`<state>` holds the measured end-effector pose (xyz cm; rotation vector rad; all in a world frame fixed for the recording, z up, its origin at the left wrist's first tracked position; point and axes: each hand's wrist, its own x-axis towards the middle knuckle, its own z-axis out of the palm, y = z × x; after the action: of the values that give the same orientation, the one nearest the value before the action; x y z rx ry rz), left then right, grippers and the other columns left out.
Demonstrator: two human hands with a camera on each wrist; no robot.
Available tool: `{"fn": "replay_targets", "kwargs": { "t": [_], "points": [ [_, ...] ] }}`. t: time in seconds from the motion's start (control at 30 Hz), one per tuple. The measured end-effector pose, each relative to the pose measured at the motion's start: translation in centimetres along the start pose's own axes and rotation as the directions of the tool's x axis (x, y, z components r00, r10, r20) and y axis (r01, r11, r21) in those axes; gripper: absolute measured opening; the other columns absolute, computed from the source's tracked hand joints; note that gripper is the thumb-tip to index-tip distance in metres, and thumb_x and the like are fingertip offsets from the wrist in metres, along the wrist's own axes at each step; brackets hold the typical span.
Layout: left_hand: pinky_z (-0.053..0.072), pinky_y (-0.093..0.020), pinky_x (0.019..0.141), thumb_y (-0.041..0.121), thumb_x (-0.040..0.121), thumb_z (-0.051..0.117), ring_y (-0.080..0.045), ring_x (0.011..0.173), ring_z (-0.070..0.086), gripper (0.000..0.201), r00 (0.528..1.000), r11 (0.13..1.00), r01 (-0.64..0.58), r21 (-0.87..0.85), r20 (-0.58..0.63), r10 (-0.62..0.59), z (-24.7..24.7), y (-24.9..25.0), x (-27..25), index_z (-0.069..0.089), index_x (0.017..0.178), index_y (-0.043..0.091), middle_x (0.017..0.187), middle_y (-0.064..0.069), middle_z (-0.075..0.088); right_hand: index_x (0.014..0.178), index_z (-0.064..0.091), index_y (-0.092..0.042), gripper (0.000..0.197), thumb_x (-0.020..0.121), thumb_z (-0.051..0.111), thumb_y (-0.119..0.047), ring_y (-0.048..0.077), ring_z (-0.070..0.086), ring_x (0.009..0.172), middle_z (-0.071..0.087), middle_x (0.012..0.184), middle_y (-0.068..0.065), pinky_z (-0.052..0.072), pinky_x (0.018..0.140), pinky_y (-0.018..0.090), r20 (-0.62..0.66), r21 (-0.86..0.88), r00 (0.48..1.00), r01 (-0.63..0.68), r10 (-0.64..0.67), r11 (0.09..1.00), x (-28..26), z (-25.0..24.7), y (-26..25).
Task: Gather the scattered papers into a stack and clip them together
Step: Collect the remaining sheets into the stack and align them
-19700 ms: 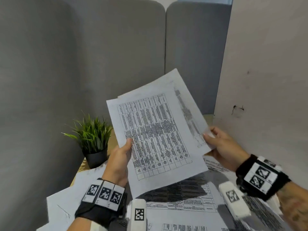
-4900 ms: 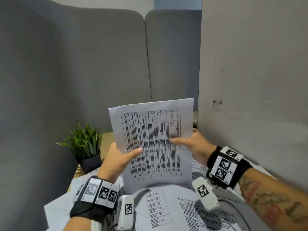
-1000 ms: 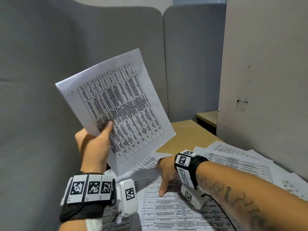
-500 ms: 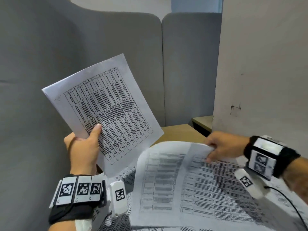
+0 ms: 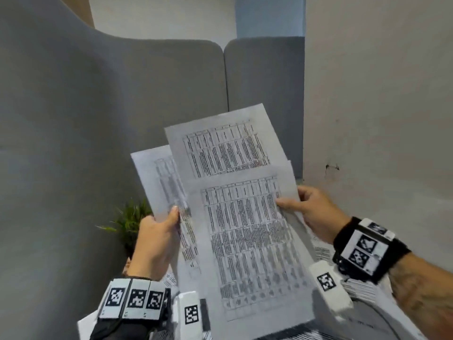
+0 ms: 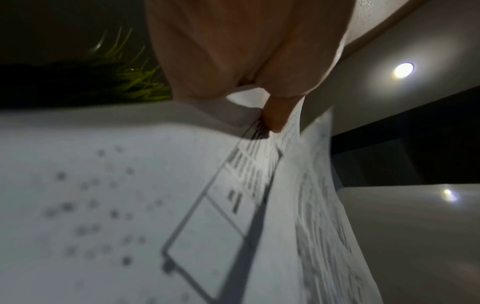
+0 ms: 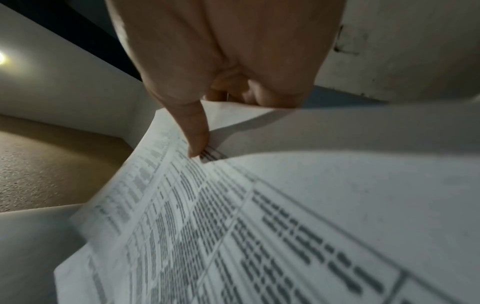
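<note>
I hold several printed table sheets up in front of me, fanned and not squared. My left hand pinches the rear sheets at their left edge, thumb on the print; the left wrist view shows that thumb pressed on the paper. My right hand pinches the front sheet at its right edge, thumb on top; the right wrist view has its thumb on the sheet. Another sheet sticks up behind the front one. No clip is in view.
More loose papers lie on the desk under my right wrist and at the bottom left. A small green potted plant stands behind my left hand. Grey padded partitions and a pale wall close in the desk.
My right hand lifted a sheet from the desk and brought it in front of the sheets in my left hand. The left hand swung its sheets rightwards to meet it.
</note>
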<state>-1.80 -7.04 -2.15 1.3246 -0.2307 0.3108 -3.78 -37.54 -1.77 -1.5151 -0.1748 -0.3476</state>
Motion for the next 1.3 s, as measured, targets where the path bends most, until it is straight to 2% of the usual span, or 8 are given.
{"fn": "replay_targets", "kwargs": {
  "t": [0.17,0.3,0.47,0.7,0.8,1.03,1.2,1.3],
  "points": [
    [0.061,-0.041,0.079,0.026,0.100,0.047,-0.027,0.093,0.073,0.034,0.988,0.999,0.050,-0.014,0.144,-0.047,1.2,-0.2,-0.9,0.069,0.108,0.001,0.104,-0.017,0.074,0.109,0.069,-0.009,0.030,0.079,0.074,-0.002,0.018,0.073,0.087,0.077,0.100,0.006,0.057,0.074,0.028,-0.095,0.069,0.995,0.042,-0.035,0.997,-0.6,2.6,2.7],
    [0.054,-0.042,0.091,0.048,0.095,0.051,-0.025,0.104,0.070,0.048,0.986,0.998,0.030,-0.053,0.165,-0.021,1.4,-0.9,-0.9,0.069,0.113,0.007,0.111,-0.010,0.074,0.105,0.068,-0.015,0.032,0.078,0.076,0.000,0.014,0.074,0.091,0.077,0.100,0.001,0.058,0.078,0.027,-0.185,0.039,0.979,0.099,-0.090,0.994,-1.0,3.2,3.6],
    [0.057,-0.041,0.086,0.010,0.082,0.074,-0.023,0.094,0.073,0.017,0.986,0.984,-0.143,0.105,0.098,0.133,1.3,-1.7,-0.7,0.073,0.097,0.017,0.095,-0.004,0.077,0.106,0.063,-0.013,0.036,0.076,0.078,0.000,0.016,0.074,0.092,0.077,0.098,0.001,0.059,0.080,0.028,-0.204,0.037,0.970,0.146,-0.135,0.989,-1.3,3.4,3.4],
    [0.056,-0.037,0.088,0.014,0.077,0.078,-0.023,0.102,0.070,0.021,0.943,0.977,-0.181,-0.116,0.262,0.206,0.4,-0.6,-0.5,0.079,0.096,0.022,0.106,-0.008,0.075,0.099,0.069,-0.014,0.035,0.065,0.077,-0.018,0.010,0.074,0.085,0.078,0.089,-0.003,0.057,0.076,0.026,-0.024,0.064,0.992,0.124,-0.122,0.990,-2.0,2.2,1.6],
    [0.056,-0.031,0.084,0.030,0.071,0.085,-0.022,0.100,0.070,0.032,0.921,0.985,-0.174,-0.010,0.352,0.167,0.9,-1.3,-0.8,0.075,0.099,0.020,0.103,-0.009,0.075,0.099,0.071,-0.014,0.033,0.067,0.078,-0.019,0.013,0.074,0.091,0.078,0.094,0.001,0.057,0.077,0.024,0.015,0.034,0.993,0.113,-0.114,0.993,-2.2,2.4,1.7],
    [0.055,-0.028,0.068,0.024,0.077,0.079,-0.013,0.073,0.063,0.033,0.913,0.947,-0.305,0.100,0.314,0.261,1.9,-0.8,-1.1,0.063,0.090,-0.002,0.078,-0.005,0.066,0.103,0.073,-0.015,0.032,0.072,0.077,-0.021,0.022,0.071,0.105,0.077,0.106,0.004,0.055,0.094,0.034,0.000,0.065,0.989,0.148,-0.148,0.987,-2.8,2.6,1.5],
    [0.055,-0.030,0.086,0.030,0.076,0.080,-0.023,0.104,0.068,0.030,0.899,0.959,-0.277,-0.059,0.336,0.280,1.6,0.2,-1.4,0.075,0.104,0.019,0.108,-0.010,0.074,0.102,0.074,-0.022,0.039,0.063,0.079,-0.028,0.017,0.069,0.109,0.075,0.111,0.003,0.050,0.098,0.033,0.024,0.170,0.986,0.159,-0.165,0.973,-2.6,3.7,0.1],
    [0.056,-0.035,0.086,0.012,0.083,0.073,-0.025,0.103,0.068,0.020,0.886,0.940,-0.330,-0.085,0.315,0.340,1.9,1.3,-1.8,0.075,0.100,0.022,0.106,-0.013,0.072,0.093,0.079,-0.026,0.026,0.067,0.078,-0.026,0.018,0.069,0.109,0.075,0.111,0.003,0.052,0.095,0.029,0.018,0.185,0.972,0.227,-0.235,0.956,-2.3,4.2,-1.1]
  ]
}}
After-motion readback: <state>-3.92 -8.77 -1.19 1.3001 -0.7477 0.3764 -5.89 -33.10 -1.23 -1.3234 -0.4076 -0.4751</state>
